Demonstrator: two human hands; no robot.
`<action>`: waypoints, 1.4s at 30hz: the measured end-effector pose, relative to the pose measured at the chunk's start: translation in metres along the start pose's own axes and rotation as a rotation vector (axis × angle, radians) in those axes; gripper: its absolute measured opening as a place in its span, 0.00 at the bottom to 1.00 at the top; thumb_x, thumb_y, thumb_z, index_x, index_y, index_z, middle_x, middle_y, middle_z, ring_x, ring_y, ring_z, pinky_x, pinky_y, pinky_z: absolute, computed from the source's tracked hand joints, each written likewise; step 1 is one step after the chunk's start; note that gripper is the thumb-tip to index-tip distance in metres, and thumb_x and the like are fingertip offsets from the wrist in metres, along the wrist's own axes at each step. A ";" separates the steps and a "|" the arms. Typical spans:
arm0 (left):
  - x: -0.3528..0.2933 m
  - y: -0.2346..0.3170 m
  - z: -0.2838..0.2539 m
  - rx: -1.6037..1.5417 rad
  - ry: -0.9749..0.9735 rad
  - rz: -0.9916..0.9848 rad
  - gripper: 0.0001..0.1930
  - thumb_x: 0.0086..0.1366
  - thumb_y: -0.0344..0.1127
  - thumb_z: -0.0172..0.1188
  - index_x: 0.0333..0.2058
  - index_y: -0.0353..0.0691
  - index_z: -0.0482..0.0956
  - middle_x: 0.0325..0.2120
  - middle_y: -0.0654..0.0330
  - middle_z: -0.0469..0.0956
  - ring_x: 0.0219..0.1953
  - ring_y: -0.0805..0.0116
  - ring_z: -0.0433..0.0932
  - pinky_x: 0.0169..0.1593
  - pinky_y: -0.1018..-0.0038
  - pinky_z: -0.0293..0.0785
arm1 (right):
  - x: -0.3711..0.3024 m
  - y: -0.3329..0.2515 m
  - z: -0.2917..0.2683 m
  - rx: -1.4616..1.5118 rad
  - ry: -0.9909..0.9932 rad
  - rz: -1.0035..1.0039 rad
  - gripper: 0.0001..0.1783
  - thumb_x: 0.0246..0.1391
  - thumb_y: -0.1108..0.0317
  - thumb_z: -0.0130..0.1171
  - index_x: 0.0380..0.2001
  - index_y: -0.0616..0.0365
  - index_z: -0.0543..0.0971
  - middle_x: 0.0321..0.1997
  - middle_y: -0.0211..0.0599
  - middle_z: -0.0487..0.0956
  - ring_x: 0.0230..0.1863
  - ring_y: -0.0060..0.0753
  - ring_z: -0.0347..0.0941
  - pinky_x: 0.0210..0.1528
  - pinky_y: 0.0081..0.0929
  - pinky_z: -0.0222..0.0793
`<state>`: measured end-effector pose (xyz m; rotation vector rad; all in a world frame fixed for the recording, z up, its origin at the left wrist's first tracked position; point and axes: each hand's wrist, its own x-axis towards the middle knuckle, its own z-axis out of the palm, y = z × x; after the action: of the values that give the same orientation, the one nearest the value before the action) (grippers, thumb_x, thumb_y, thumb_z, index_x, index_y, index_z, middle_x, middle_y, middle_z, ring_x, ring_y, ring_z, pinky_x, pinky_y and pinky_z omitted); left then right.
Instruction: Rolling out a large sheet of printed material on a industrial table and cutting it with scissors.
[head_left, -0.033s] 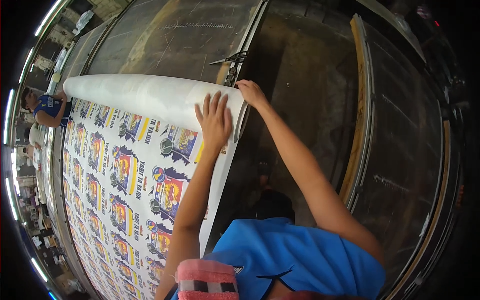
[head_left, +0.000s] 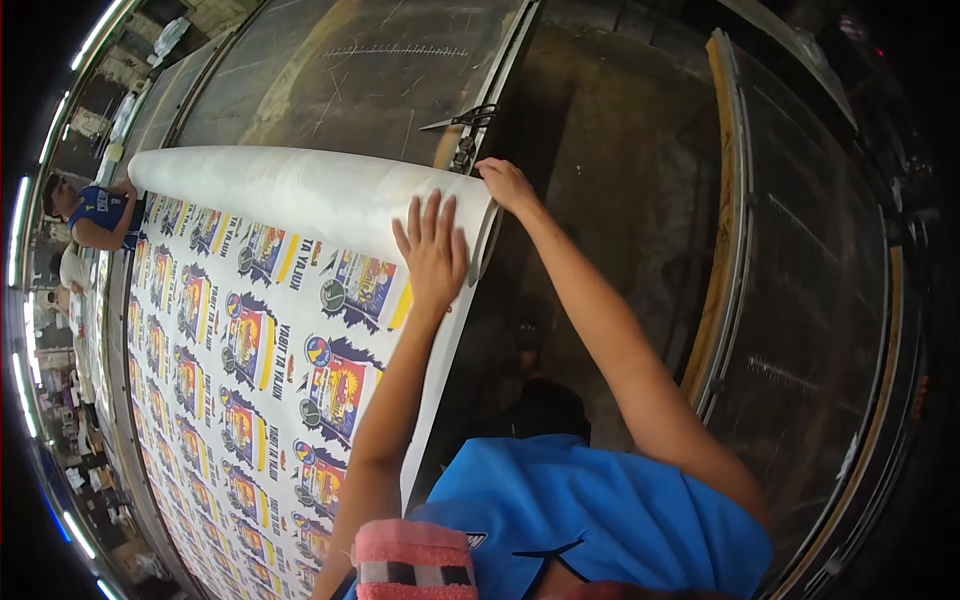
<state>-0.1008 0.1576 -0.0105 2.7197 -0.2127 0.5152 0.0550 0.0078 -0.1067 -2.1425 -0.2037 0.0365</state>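
Unrolling printed sheet along the table: left hand [head_left: 432, 255] flat, fingers spread, on the roll [head_left: 300, 190], right hand [head_left: 507, 183] cupping the roll's near end; the next push likely needs even pressure from both.

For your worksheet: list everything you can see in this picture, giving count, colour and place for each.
Roll of printed sheet: one, white outside, lying across the table.
Unrolled printed sheet: one, white with repeated yellow, blue and red pictures, spread toward the lower left.
Scissors: one pair, dark metal, on the table edge beyond the roll.
Table: one, grey, scratched, upper middle.
Co-worker: one, blue shirt, at the roll's far end.
Towel: one, pink, bottom edge.
Left hand: flat on the roll.
Right hand: at the roll's near end.
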 end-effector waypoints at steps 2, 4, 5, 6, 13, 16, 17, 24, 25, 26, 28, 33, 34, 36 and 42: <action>0.008 0.012 0.010 -0.008 0.061 0.005 0.24 0.70 0.38 0.45 0.63 0.46 0.68 0.67 0.56 0.61 0.71 0.49 0.51 0.71 0.45 0.34 | 0.026 0.019 -0.008 0.023 0.026 0.081 0.18 0.57 0.58 0.49 0.44 0.48 0.82 0.48 0.49 0.80 0.51 0.59 0.75 0.58 0.45 0.69; 0.032 0.018 0.017 -0.008 0.059 -0.027 0.23 0.70 0.38 0.45 0.63 0.47 0.69 0.66 0.57 0.63 0.71 0.50 0.52 0.71 0.46 0.34 | 0.049 0.030 -0.018 -0.041 0.087 0.012 0.16 0.57 0.58 0.52 0.46 0.46 0.80 0.50 0.45 0.79 0.54 0.57 0.73 0.57 0.49 0.68; 0.047 0.020 0.020 -0.013 0.048 -0.010 0.22 0.69 0.38 0.46 0.61 0.47 0.71 0.65 0.57 0.65 0.70 0.50 0.54 0.71 0.46 0.35 | 0.059 0.033 -0.023 -0.076 0.120 0.003 0.16 0.57 0.58 0.53 0.47 0.46 0.79 0.51 0.43 0.78 0.55 0.56 0.72 0.56 0.51 0.68; 0.059 0.022 0.021 -0.025 0.050 0.004 0.22 0.68 0.38 0.46 0.60 0.47 0.72 0.63 0.58 0.67 0.70 0.51 0.55 0.71 0.47 0.35 | 0.072 0.035 -0.028 -0.075 0.086 -0.018 0.17 0.57 0.59 0.54 0.49 0.46 0.77 0.53 0.40 0.77 0.57 0.54 0.70 0.56 0.52 0.67; 0.072 0.024 0.015 -0.096 0.035 -0.031 0.23 0.62 0.38 0.51 0.57 0.50 0.76 0.61 0.60 0.70 0.68 0.53 0.60 0.71 0.47 0.35 | 0.155 0.034 -0.029 -0.415 -0.014 -0.231 0.18 0.55 0.64 0.56 0.50 0.48 0.77 0.53 0.34 0.77 0.56 0.49 0.71 0.52 0.55 0.69; 0.066 0.018 0.019 -0.111 0.014 -0.037 0.26 0.58 0.39 0.53 0.58 0.51 0.75 0.62 0.60 0.69 0.68 0.53 0.58 0.71 0.47 0.36 | 0.180 0.035 -0.026 -0.627 -0.239 -0.245 0.18 0.51 0.64 0.59 0.47 0.51 0.76 0.49 0.40 0.80 0.57 0.51 0.71 0.52 0.60 0.66; 0.066 0.015 0.022 -0.124 0.019 -0.048 0.27 0.57 0.40 0.54 0.58 0.51 0.75 0.62 0.60 0.69 0.68 0.53 0.58 0.70 0.46 0.37 | 0.184 0.036 -0.023 -0.680 -0.227 -0.325 0.17 0.49 0.65 0.59 0.45 0.51 0.76 0.47 0.43 0.81 0.54 0.51 0.74 0.51 0.58 0.67; 0.055 0.006 0.023 -0.210 0.083 0.010 0.26 0.61 0.43 0.51 0.59 0.47 0.72 0.63 0.57 0.66 0.70 0.52 0.55 0.71 0.42 0.37 | 0.217 0.041 -0.009 -0.671 -0.483 -0.228 0.28 0.42 0.70 0.60 0.52 0.54 0.72 0.48 0.58 0.79 0.53 0.61 0.75 0.52 0.48 0.70; 0.054 0.007 0.021 -0.222 0.050 0.000 0.26 0.62 0.44 0.51 0.59 0.47 0.72 0.63 0.57 0.66 0.70 0.52 0.55 0.71 0.43 0.37 | 0.218 0.040 -0.007 -0.559 -0.544 -0.185 0.27 0.40 0.69 0.63 0.49 0.57 0.74 0.47 0.58 0.79 0.53 0.56 0.76 0.52 0.44 0.70; 0.052 0.007 0.019 -0.213 0.081 0.023 0.26 0.64 0.45 0.50 0.60 0.47 0.72 0.64 0.56 0.65 0.71 0.52 0.54 0.71 0.43 0.37 | 0.218 0.039 -0.010 -0.501 -0.555 -0.182 0.25 0.41 0.69 0.64 0.47 0.59 0.75 0.44 0.58 0.80 0.50 0.54 0.78 0.51 0.41 0.71; 0.047 0.007 0.016 -0.219 0.060 0.033 0.25 0.67 0.46 0.49 0.61 0.47 0.70 0.65 0.54 0.63 0.72 0.52 0.52 0.72 0.43 0.36 | 0.212 0.033 -0.017 -0.350 -0.561 -0.101 0.24 0.43 0.72 0.61 0.48 0.59 0.76 0.29 0.51 0.81 0.32 0.45 0.81 0.35 0.38 0.74; -0.040 -0.039 0.012 -0.158 0.064 -0.047 0.30 0.71 0.49 0.47 0.68 0.44 0.58 0.70 0.49 0.53 0.73 0.47 0.47 0.72 0.43 0.36 | 0.131 0.006 -0.078 0.175 -0.289 -0.133 0.25 0.55 0.77 0.59 0.57 0.58 0.72 0.28 0.32 0.76 0.24 0.22 0.70 0.24 0.23 0.70; -0.075 -0.057 0.009 -0.209 0.035 -0.160 0.31 0.70 0.49 0.48 0.67 0.42 0.59 0.70 0.49 0.52 0.73 0.47 0.47 0.71 0.40 0.36 | 0.106 0.000 -0.101 0.166 -0.264 -0.108 0.25 0.57 0.78 0.58 0.59 0.58 0.72 0.29 0.30 0.75 0.27 0.21 0.70 0.25 0.21 0.71; -0.158 -0.101 -0.003 -0.017 -0.155 -0.386 0.33 0.69 0.50 0.49 0.67 0.40 0.58 0.71 0.47 0.48 0.73 0.45 0.46 0.69 0.36 0.38 | 0.048 -0.011 -0.131 0.330 -0.133 -0.068 0.27 0.60 0.77 0.57 0.63 0.58 0.69 0.30 0.27 0.74 0.27 0.19 0.69 0.27 0.20 0.70; -0.429 -0.160 -0.078 0.067 -0.144 -0.863 0.33 0.72 0.53 0.42 0.69 0.43 0.55 0.71 0.48 0.53 0.74 0.49 0.46 0.69 0.38 0.39 | -0.110 -0.061 -0.160 0.550 -0.047 -0.087 0.23 0.68 0.62 0.51 0.64 0.56 0.68 0.26 0.24 0.73 0.26 0.19 0.67 0.34 0.24 0.70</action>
<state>-0.4877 0.3690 -0.1571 2.5720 0.9131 0.0683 -0.0446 -0.1100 0.0258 -1.5848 -0.2785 0.0822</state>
